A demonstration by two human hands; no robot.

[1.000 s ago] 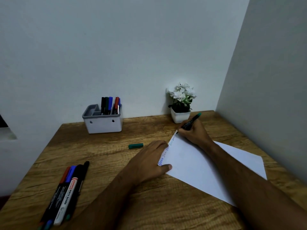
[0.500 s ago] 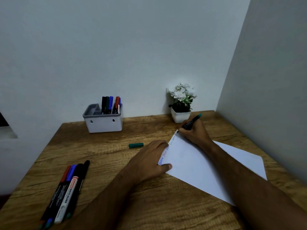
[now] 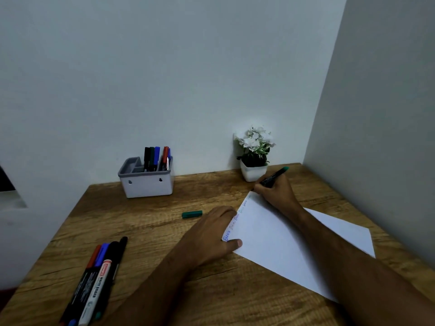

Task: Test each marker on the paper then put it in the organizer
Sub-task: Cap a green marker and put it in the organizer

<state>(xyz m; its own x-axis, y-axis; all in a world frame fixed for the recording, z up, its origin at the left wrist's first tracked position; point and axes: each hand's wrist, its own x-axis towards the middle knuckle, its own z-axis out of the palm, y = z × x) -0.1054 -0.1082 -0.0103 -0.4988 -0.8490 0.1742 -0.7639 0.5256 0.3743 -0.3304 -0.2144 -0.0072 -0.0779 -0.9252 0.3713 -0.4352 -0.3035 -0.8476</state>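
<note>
My right hand [image 3: 275, 194] grips a green marker [image 3: 276, 175] with its tip at the far corner of the white paper [image 3: 282, 236]. Small written words run along the paper's left edge. My left hand [image 3: 211, 234] rests flat on that edge, thumb on the sheet, holding it down. The marker's green cap [image 3: 192, 214] lies on the desk left of my left hand. A grey-rimmed white organizer [image 3: 147, 182] stands at the back, with several markers upright in its right compartments. Several more markers [image 3: 98, 278] lie in a row at the front left.
A small white pot of white flowers [image 3: 254, 154] stands at the back, just beyond my right hand. Walls close in the wooden desk [image 3: 141, 231] behind and on the right. The desk's left edge runs diagonally past the loose markers.
My right hand and the green marker have shifted only slightly at the paper's far corner. My left hand and everything else stay as they were.
</note>
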